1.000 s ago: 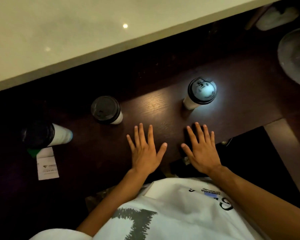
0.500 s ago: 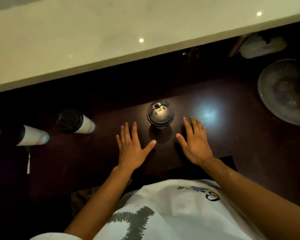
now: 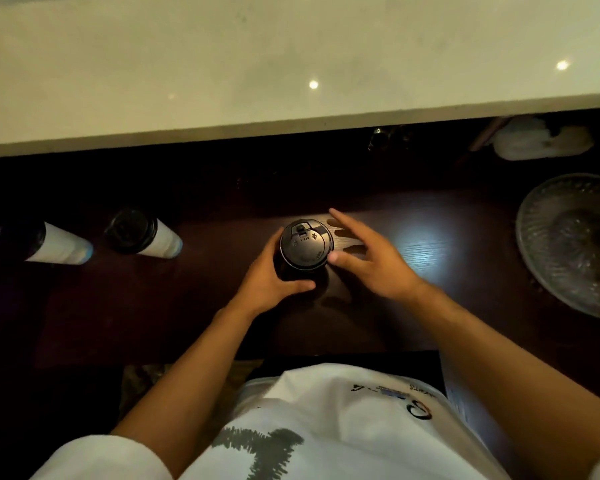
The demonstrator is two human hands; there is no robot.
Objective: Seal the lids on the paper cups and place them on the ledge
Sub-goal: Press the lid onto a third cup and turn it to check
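My left hand point(image 3: 272, 282) wraps the near cup point(image 3: 303, 249) on the dark surface point(image 3: 413, 306), steadying it for sealing. My right hand point(image 3: 374, 261), fingers loose and spread, grasps nothing; its thumb touches the black lid point(image 3: 305, 244), likely to press the rim. Left of this cup, well apart, stand two lidded cups point(image 3: 142, 233). Beyond it runs the pale ledge point(image 3: 291, 57), bare of cups.

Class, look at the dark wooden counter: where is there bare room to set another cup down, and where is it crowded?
Free: the lit wood between the right hand and the ribbed glass dish; also the dark strip between the two black-lidded white paper cups at the left and the left hand. The pale stone ledge shows bare. Crowded: around the centre black-lidded cup, with both hands on it.
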